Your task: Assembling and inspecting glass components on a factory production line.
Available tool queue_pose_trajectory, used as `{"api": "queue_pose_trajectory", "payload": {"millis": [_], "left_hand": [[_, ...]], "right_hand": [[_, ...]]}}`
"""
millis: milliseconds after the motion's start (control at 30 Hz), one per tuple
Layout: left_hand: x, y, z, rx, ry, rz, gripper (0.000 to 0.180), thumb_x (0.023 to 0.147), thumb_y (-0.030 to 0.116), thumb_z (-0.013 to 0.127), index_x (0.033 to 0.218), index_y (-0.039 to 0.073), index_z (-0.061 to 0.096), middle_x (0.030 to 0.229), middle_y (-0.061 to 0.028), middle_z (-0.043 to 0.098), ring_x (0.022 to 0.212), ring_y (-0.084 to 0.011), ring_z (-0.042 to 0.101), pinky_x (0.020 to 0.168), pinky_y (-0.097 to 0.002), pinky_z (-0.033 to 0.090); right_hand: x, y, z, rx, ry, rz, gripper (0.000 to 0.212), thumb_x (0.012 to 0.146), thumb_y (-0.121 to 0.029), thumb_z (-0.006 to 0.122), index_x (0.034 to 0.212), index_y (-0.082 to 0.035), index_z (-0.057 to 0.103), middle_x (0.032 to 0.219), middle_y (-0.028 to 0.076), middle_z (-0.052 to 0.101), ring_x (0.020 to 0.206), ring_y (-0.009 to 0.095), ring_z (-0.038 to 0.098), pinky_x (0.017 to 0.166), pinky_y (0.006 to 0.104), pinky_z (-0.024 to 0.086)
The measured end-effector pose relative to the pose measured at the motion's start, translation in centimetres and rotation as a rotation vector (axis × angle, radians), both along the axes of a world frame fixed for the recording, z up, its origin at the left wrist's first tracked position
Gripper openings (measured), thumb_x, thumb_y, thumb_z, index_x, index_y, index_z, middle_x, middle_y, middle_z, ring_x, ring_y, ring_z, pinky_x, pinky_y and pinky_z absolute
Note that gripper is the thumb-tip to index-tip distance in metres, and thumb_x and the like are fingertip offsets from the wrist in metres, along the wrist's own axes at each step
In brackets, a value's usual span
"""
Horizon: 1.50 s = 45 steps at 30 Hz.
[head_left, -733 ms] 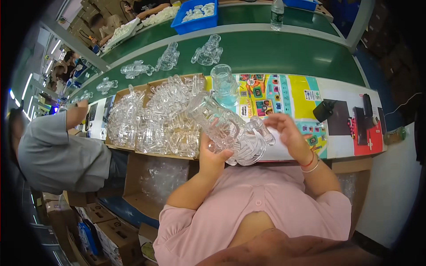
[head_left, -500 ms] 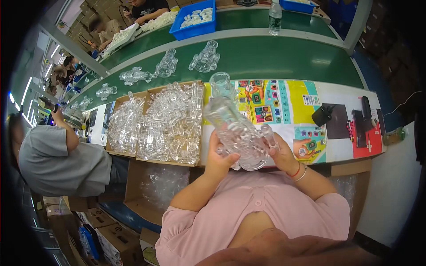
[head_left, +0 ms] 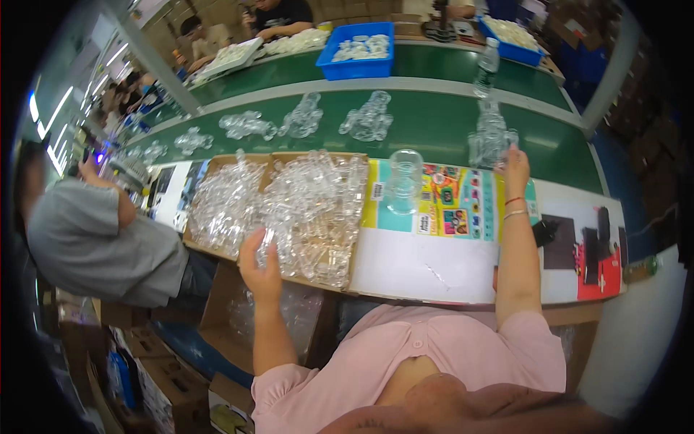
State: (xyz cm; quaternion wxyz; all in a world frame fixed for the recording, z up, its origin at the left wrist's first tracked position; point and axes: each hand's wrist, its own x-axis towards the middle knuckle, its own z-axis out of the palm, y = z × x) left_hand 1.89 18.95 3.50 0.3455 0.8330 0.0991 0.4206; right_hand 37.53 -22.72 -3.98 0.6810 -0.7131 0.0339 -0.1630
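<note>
My right arm stretches out to the far side, where my right hand (head_left: 512, 163) grips a side knob of a clear plastic assembly (head_left: 489, 141) with a tube-like body. That piece is at the near edge of the green belt. My left hand (head_left: 262, 269) is at the near edge of a cardboard box (head_left: 358, 242) full of clear plastic parts (head_left: 311, 202). Its thumb and fingers are apart, with nothing plainly between them. A clear plastic cylinder (head_left: 405, 182) stands on the printed sheets between my hands.
Several similar clear assemblies (head_left: 367, 117) lie along the green belt (head_left: 434, 126). A water bottle (head_left: 486, 69) and a blue bin (head_left: 356, 54) of white parts stand beyond. A black bottle (head_left: 545, 230) is right of my forearm. A co-worker in grey (head_left: 101, 242) sits to the left.
The clear assembly has gone from both hands in front of my chest to the belt in my right hand. My left hand has let go and moved left to the box.
</note>
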Motion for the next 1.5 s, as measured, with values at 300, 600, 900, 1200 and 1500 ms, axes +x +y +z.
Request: {"api": "queue_pose_trajectory", "payload": {"millis": [300,600,900,1200,1500], "left_hand": [[-5.7,12.8,-2.6,0.197,0.364,0.503,0.043,0.072,0.011,0.064,0.113,0.008,0.053,0.122,-0.0169,0.045,0.116,-0.0335,0.039,0.097,-0.0396,0.031],[-4.0,20.2,-5.5,-0.587,0.348,0.544,0.056,0.067,0.009,0.063,0.121,0.006,0.046,0.121,-0.0203,0.044,0.108,-0.0374,0.045,0.093,-0.0389,0.037],[-1.4,18.7,-2.9,0.382,0.593,0.607,0.033,0.071,0.0,0.057,0.102,0.01,0.06,0.094,-0.0129,0.06,0.089,-0.0294,0.057,0.073,-0.0375,0.047],[0.2,14.2,7.5,0.994,-0.151,0.554,0.02,0.064,0.002,0.066,0.083,0.009,0.064,0.065,-0.0049,0.051,0.063,-0.0252,0.05,0.059,-0.0355,0.04],[-0.1,-11.3,12.2,1.096,-0.325,-0.018,0.022,0.06,-0.002,0.071,0.082,-0.001,0.067,0.071,-0.0047,0.053,0.051,-0.0165,0.042,0.045,-0.0286,0.031]], "right_hand": [[12.6,-4.5,-4.8,0.021,0.313,-0.147,0.044,0.083,-0.042,0.053,0.11,-0.007,0.053,0.104,0.009,0.056,0.095,0.025,0.054,0.075,0.042,0.047],[5.6,-1.1,-2.9,-0.624,-0.058,-0.491,0.052,0.082,-0.031,0.058,0.121,0.001,0.043,0.122,0.02,0.043,0.109,0.034,0.047,0.091,0.0335,0.039],[-8.3,4.7,3.4,-0.281,-0.395,0.059,0.034,0.088,-0.007,0.049,0.12,-0.001,0.042,0.13,0.012,0.031,0.114,0.022,0.045,0.094,0.0321,0.039],[-19.0,6.3,10.0,-0.543,-0.764,0.388,0.034,0.082,-0.003,0.049,0.115,-0.001,0.042,0.127,0.015,0.038,0.108,0.021,0.046,0.088,0.0306,0.04],[-27.3,7.6,19.7,-0.744,-1.045,0.716,0.055,0.073,-0.031,0.067,0.113,0.002,0.051,0.115,0.023,0.049,0.077,0.024,0.058,0.06,0.0307,0.047]]}}
